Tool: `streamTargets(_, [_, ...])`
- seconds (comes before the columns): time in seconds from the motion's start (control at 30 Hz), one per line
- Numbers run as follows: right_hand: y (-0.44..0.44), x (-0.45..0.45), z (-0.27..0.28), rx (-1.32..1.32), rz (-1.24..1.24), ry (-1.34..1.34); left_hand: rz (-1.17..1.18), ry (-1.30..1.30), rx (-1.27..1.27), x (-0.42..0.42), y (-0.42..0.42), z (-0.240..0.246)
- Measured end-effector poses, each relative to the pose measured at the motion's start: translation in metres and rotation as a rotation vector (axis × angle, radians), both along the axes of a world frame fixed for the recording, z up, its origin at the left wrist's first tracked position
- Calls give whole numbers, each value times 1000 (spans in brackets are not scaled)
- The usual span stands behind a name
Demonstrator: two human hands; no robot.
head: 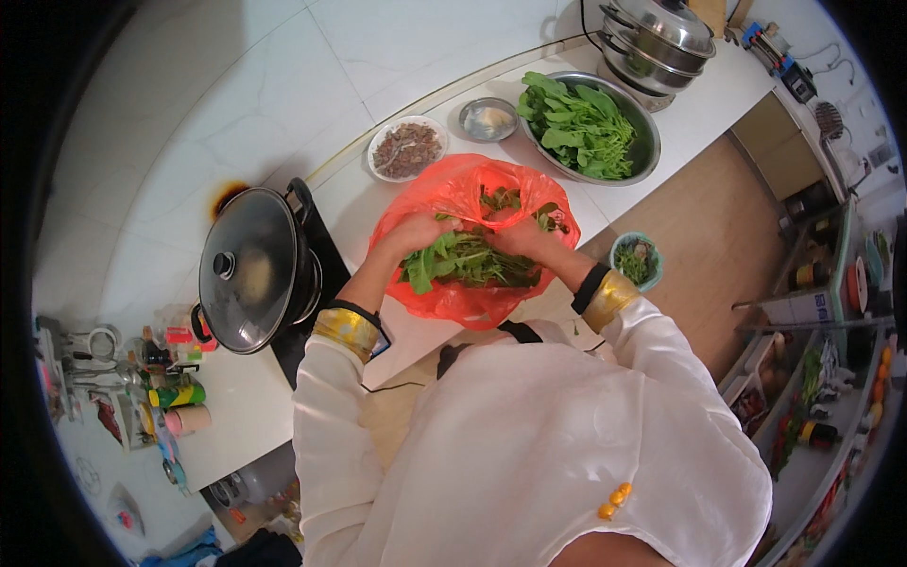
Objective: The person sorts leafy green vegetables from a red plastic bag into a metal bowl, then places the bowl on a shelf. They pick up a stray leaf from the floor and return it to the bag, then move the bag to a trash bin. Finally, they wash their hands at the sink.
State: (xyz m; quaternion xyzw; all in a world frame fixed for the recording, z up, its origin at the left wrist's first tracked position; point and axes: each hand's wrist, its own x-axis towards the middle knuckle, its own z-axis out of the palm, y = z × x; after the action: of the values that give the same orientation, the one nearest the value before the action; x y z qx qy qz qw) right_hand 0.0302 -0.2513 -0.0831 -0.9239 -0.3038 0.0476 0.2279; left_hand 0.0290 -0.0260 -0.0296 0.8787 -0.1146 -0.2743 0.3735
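A red plastic bag (pixel 453 312) lies spread wide at the counter's front edge, with leafy greens (pixel 460 259) inside it. My left hand (pixel 432 230) reaches in over the leaves from the left, its fingertips partly hidden at the bag's fold. On the right side, my right hand (pixel 511 235) is down among the stems, its fingers mostly covered by leaves and plastic. Whether either hand grips anything is not clear. Behind the bag to the right, a steel basin (pixel 648 142) holds a heap of green leaves (pixel 584 127).
A white plate of chopped brown food (pixel 407 150) and a small metal bowl (pixel 489 119) stand by the wall. To the left, a lidded wok (pixel 248 283) sits on a black cooktop. A steel steamer (pixel 655 53) stands at the back; a lined bin (pixel 636 261) is below the counter.
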Motion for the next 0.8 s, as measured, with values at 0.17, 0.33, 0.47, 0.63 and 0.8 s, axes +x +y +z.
streamTargets(0.17, [-8,2,29,204,237,-249,19,-103,-77,0,-7,-7])
streamTargets(0.33, [-6,2,39,328,270,-314,78,76,-232,2,-15,2])
streamTargets(0.47, [-4,-1,34,276,212,-341,38,147,-239,1,-17,1])
streamTargets(0.63, [3,-3,21,314,68,-91,127,30,-147,2,-23,-12])
streamTargets(0.8, [0,4,11,690,-255,521,214,37,-206,-1,-19,-18])
